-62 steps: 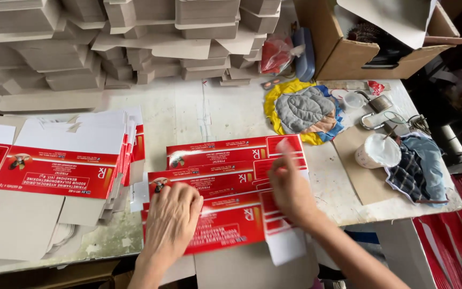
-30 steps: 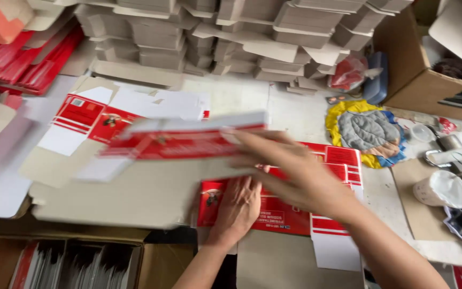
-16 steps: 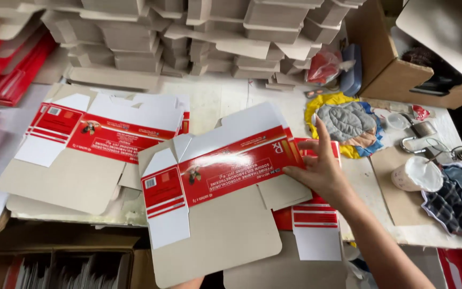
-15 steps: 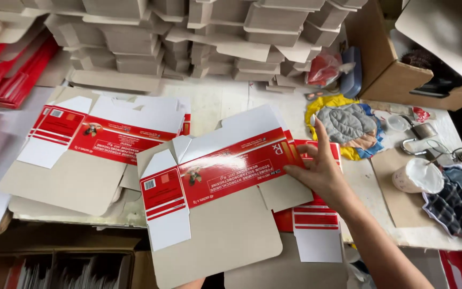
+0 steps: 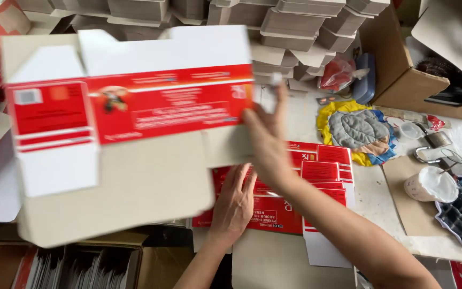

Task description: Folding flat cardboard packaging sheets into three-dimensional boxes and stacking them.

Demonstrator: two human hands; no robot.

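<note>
The right hand holds a big flat box sheet by its right edge; the sheet is red and white on top and plain brown lower down; it is up in the air, on the left and near side of the scene, above the table. The thumb side is hidden behind the card, so the grip looks like a pinch on the edge, but I cannot see all of it; one finger points up and away.

The left hand lies flat, fingers spread and open, palm down on the pile of red sheets in the middle of the table; it holds nothing; it just presses.

To do this lift well, I think the flat hand should press the pile so only one sheet comes away; the lifting hand should grip the edge firmly, as a big thin sheet can flop or bend; keeping it level would help.

The right arm reaches from the near right corner up to the sheet, with the wrist bent a little; the left arm comes straight up from the near edge.

On the far right are a yellow and grey cloth, a white cup and a brown carton; far back are stacks of folded boxes.
</note>
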